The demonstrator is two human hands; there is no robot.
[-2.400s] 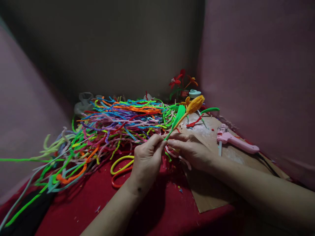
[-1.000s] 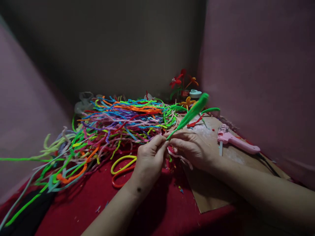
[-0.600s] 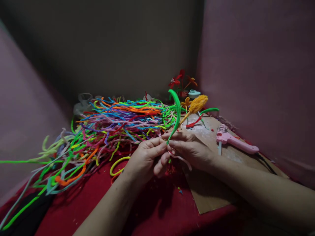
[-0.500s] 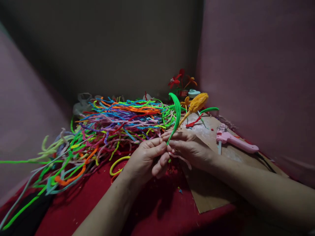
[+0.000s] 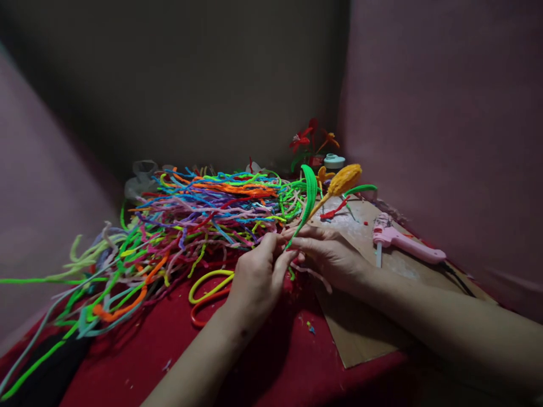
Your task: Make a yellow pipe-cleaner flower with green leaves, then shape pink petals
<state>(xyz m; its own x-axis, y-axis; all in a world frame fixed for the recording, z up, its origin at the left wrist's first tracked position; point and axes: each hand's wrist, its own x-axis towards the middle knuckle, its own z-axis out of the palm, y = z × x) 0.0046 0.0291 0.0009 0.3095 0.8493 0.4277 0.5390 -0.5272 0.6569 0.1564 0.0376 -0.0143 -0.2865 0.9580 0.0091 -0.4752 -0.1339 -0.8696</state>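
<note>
Both hands meet just right of the centre of the view, over the red cloth point(image 5: 275, 362) that covers the surface. The left hand point(image 5: 257, 280) comes up from six o'clock with its fingers curled closed, thumb and forefinger pinching the lower end of a thin green stem point(image 5: 293, 236). The right hand point(image 5: 328, 254) reaches in from four o'clock, its fingers likewise drawn together on the same stem, just at three o'clock of the left fingertips; the two hands touch or nearly touch there.

From that pinch the stem rises toward one o'clock. It carries a flat green leaf point(image 5: 310, 189) that curves upward and bends over at its tip, and beside it, further toward two o'clock, a fuzzy yellow bud point(image 5: 344, 178) on its own thin stalk. Both stand clear above the surface, held only by the hands.

At ten o'clock of the hands lies a broad heap of pipe cleaners point(image 5: 199, 217) in many colours, spreading out to nine o'clock and trailing to the lower left edge. A yellow loop point(image 5: 207, 282) and an orange loop lie on the cloth just left of the left hand. Under the right forearm sits a sheet of cardboard point(image 5: 365, 339), and on it, at three o'clock of the hands, a pink glue gun point(image 5: 407, 244) lies on its side. At twelve to one o'clock, against the back wall, stand small red and orange flowers point(image 5: 311, 138).
</note>
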